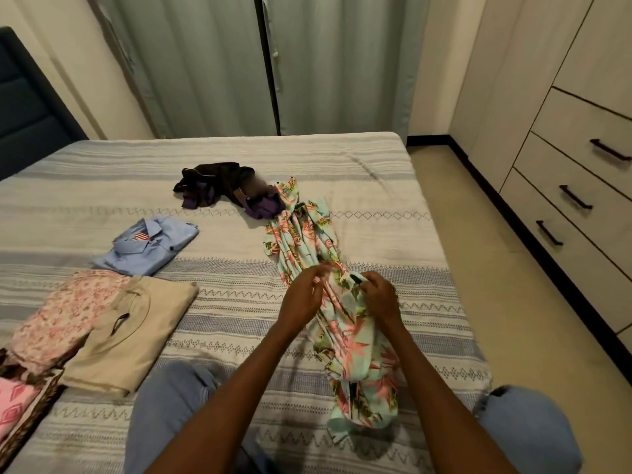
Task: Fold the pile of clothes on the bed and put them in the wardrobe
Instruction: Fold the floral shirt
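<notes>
Kneeling on the bed (376, 159), the person works a floral garment (304, 241) that lies in a long bunched strip from near their knees up toward the middle of the mattress. In the head view, the left hand (302, 297) has its fingers curled in a pinch on a gathered edge of the floral cloth, and the right hand (379, 295) grips the same bunch just beside it, fingers closed round the fabric near a small dark tag or button that is too small to make out. Still unfolded, a dark heap (219, 186) with purple showing sits at the far end of the floral piece, touching it. To the left lie folded items: a blue shirt (147, 248), a beige top (133, 333) overlapping a pink patterned piece (65, 309), and more folded cloth at the lower left edge. The wardrobe (578, 165), with drawers and dark handles, stands across the floor on the right, all shut. The likely trouble is the twisted, rope-like state of the floral cloth: folding it without first spreading it flat would trap creases and give a lumpy bundle. Pulling it could also drag the dark heap along. The blue shirt bears a small striped chest patch, but no writing or brand can be read anywhere.
</notes>
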Available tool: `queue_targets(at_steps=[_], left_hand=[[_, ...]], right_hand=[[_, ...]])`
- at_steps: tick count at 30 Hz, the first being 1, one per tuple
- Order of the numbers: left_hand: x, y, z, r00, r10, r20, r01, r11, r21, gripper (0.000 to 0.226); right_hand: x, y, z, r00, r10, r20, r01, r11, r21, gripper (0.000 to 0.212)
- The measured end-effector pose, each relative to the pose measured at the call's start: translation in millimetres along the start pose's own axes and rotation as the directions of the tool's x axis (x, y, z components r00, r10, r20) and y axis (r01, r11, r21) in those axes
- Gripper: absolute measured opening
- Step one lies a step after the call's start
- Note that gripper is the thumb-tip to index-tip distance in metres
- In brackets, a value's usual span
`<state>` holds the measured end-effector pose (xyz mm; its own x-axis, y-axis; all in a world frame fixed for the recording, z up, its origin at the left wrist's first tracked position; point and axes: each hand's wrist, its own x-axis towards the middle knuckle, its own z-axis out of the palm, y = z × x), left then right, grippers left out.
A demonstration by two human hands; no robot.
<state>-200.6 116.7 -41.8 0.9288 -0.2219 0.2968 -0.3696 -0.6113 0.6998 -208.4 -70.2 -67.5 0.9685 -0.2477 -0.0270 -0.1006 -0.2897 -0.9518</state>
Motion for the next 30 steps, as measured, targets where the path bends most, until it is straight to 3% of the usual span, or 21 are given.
queue_targets(at_steps=[2,4,8,12,16,18,20,22,28,30], left_hand=[[31.9,6.2,-1.1,0.986,0.116,0.116,-0.132,0.981,0.142,0.055],[64.2,19.9,0.1,0.955,0.184,0.233,-0.25,0.922,0.295,0.068],[108.5,52.7,10.8,0.867,0.178,0.466,-0.39,0.824,0.411,0.039],[120.2,66.1,17.7,0.838,0.128,0.53,-0.389,0.822,0.416,0.039],[116.8,72.3,21.9,0.724,0.117,0.68,-0.476,0.797,0.371,0.066],[111.5,75.9,24.4,0.701,0.143,0.699,-0.468,0.831,0.3,0.08],[105.8,84.9,24.2,0.716,0.162,0.679,-0.334,0.934,0.128,0.073],[103.5,97.5,21.2,0.757,0.177,0.628,-0.225,0.974,-0.003,0.054],[120.2,130.4,-0.3,0.838,0.205,0.507,-0.153,0.978,-0.143,0.029],[129.0,136.2,-10.0,0.859,0.214,0.465,-0.195,0.977,-0.089,0.028]], right_hand=[[-2.6,-17.7,-17.8,0.996,-0.082,-0.04,0.086,0.991,0.102,0.015],[-3.3,-33.6,-39.1,0.977,-0.212,0.004,0.211,0.974,0.085,0.015],[-3.9,-57.2,-81.8,0.937,-0.335,0.103,0.338,0.941,-0.015,0.007],[-6.5,-65.1,-123.3,0.9,-0.423,0.104,0.435,0.858,-0.274,0.015],[-7.2,-60.5,-156.4,0.799,-0.601,-0.007,0.482,0.647,-0.591,0.02],[-4.1,-54.8,-164.9,0.743,-0.664,-0.08,0.437,0.573,-0.693,0.024],[-0.3,-51.4,-168.3,0.699,-0.694,-0.171,0.377,0.562,-0.736,0.023],[1.0,-55.0,-168.9,0.666,-0.697,-0.268,0.32,0.591,-0.741,0.02],[16.1,-95.1,-174.8,0.653,-0.652,-0.386,0.273,0.677,-0.683,0.019],[28.4,-114.0,-178.6,0.652,-0.658,-0.377,0.297,0.679,-0.671,0.021]])
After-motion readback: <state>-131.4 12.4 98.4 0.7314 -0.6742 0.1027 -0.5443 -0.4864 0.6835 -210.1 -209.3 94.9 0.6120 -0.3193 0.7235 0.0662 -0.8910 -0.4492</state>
